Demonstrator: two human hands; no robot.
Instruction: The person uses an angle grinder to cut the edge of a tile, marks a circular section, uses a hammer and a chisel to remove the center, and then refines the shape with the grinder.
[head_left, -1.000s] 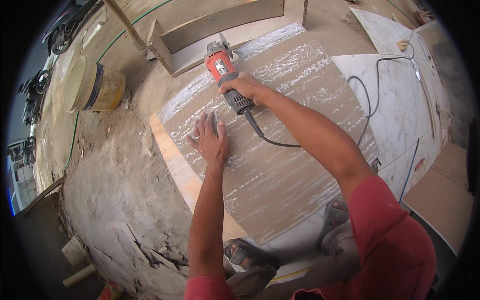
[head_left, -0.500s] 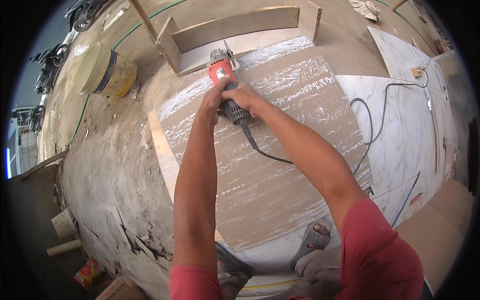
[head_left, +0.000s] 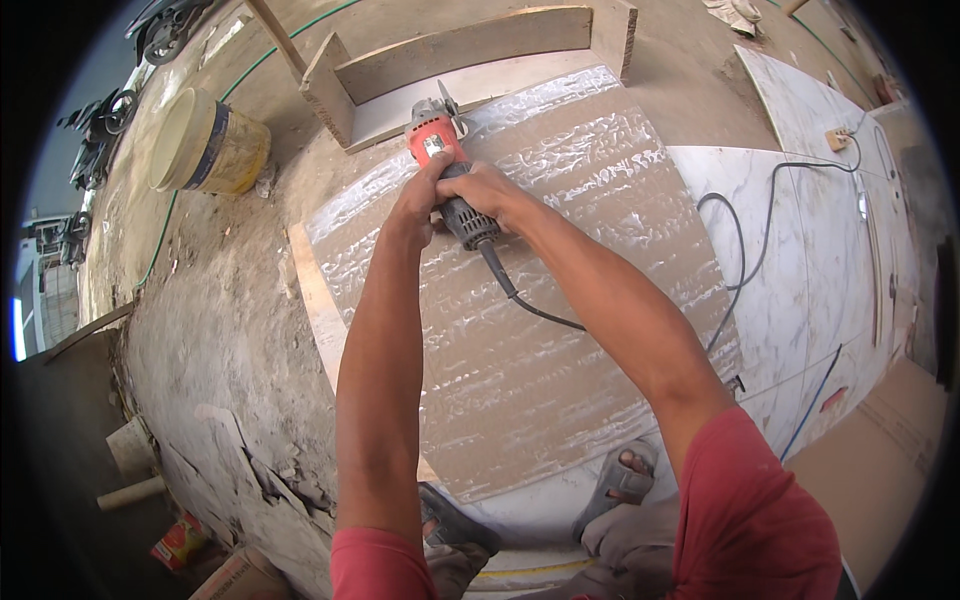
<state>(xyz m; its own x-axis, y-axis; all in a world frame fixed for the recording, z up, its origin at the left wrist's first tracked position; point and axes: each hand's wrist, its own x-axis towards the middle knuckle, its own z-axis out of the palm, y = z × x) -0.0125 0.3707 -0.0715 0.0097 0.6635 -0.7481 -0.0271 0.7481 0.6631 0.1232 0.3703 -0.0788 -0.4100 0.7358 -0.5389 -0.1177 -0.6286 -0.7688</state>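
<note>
Both hands grip a red and black angle grinder (head_left: 433, 136), its disc edge pointing away from me at the top. My left hand (head_left: 416, 204) wraps round the left side of the body. My right hand (head_left: 484, 192) closes over its right side, close against the left. The grinder is over the far part of a large brown tile (head_left: 540, 330) with rows of white, rough streaks on its surface. From the tool's rear a black cord (head_left: 530, 308) runs under my right forearm. Whether the disc touches the tile I cannot tell.
Beyond the tile stands a wooden frame (head_left: 460, 65). A yellowish bucket (head_left: 225, 150) is on the ground at the left, near a green hose (head_left: 165, 235). White marbled slabs (head_left: 820, 230) lie at the right, with a socket box (head_left: 838, 139) and cardboard (head_left: 875, 440) nearby. My sandalled feet are at the tile's near edge.
The grinder and both hands sit slightly further left in the picture, and the whole scene has shifted slightly too. My grip stays the same.
</note>
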